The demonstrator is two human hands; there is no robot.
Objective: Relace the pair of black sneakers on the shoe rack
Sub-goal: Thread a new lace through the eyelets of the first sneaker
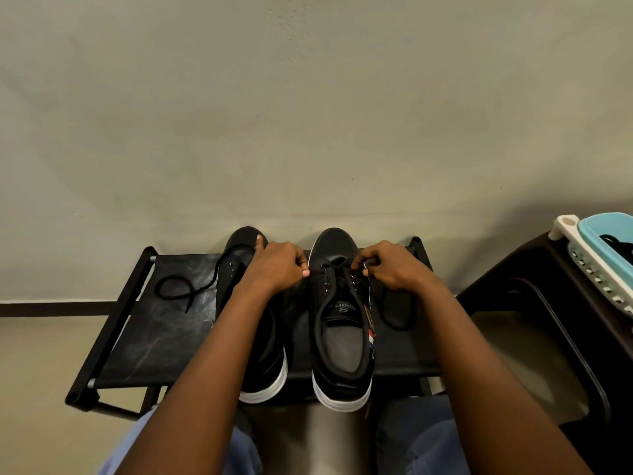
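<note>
Currently lacing: right hand [390, 265] is pinching the lace [339, 267] of the right sneaker [337, 245] on the shoe rack [164, 323].

Both black sneakers are sitting side by side on the rack's top shelf, toes facing the wall, white soles toward the person. Thumb and fingers of the right hand are closing on the lace by the upper eyelets; slack is looping onto the shelf beside the shoe. Left hand [277, 265] is resting over the left sneaker [239, 241], fingers curled; whether it is gripping anything cannot be told. A loose lace [173, 277] is trailing from that shoe across the shelf. Insole label [342, 308] is showing upside down: "SPORTS" with a large "S"; smaller print illegible. A striped tag [371, 334] is hanging at the right sneaker's side, unreadable. A blue basket [589, 231] is sitting on a dark stand [513, 269] at right.
</note>
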